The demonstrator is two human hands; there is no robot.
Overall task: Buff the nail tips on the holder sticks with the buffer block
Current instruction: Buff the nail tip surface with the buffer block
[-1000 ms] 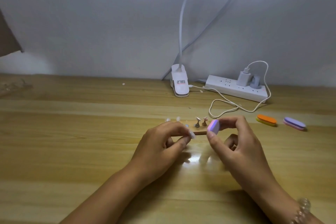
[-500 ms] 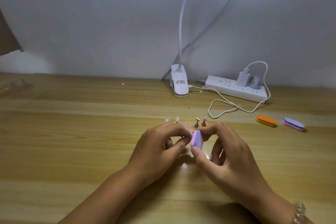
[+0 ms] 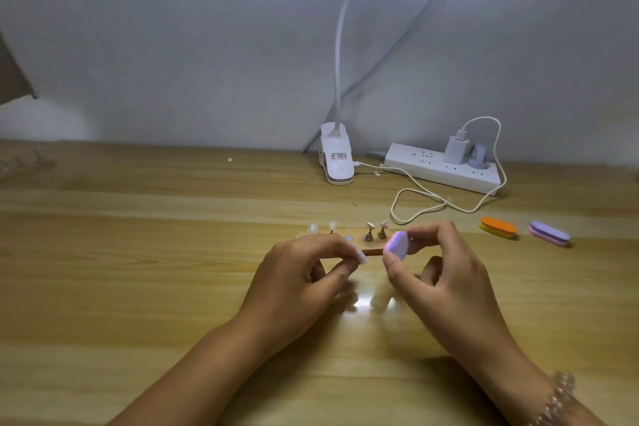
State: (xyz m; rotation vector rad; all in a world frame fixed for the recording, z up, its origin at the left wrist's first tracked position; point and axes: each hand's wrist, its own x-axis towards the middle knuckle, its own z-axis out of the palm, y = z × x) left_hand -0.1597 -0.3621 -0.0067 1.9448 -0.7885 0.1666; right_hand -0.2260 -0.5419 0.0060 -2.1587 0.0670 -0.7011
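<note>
My left hand point(image 3: 304, 273) pinches a holder stick whose pale nail tip point(image 3: 361, 257) pokes out past my fingertips. A small gap to its right, my right hand point(image 3: 446, 273) grips a purple and pink buffer block point(image 3: 397, 244) between thumb and fingers. The block is apart from the nail tip. Behind my hands lies a wooden holder base point(image 3: 370, 245) on the desk. Two metal holder sticks with nail tips point(image 3: 375, 231) stand on its right part, and two clear nail tips point(image 3: 323, 227) stand at its left.
An orange and yellow buffer block point(image 3: 498, 227) and a purple and pink one point(image 3: 549, 233) lie at the right on the wooden desk point(image 3: 138, 252). A clip lamp point(image 3: 337, 157), a white power strip point(image 3: 442, 168) and a looping white cable point(image 3: 422, 204) sit near the back wall.
The right hand brought the buffer block left against the nail tip half a second ago, then drew it back to the right and up. The left hand stayed put with its stick.
</note>
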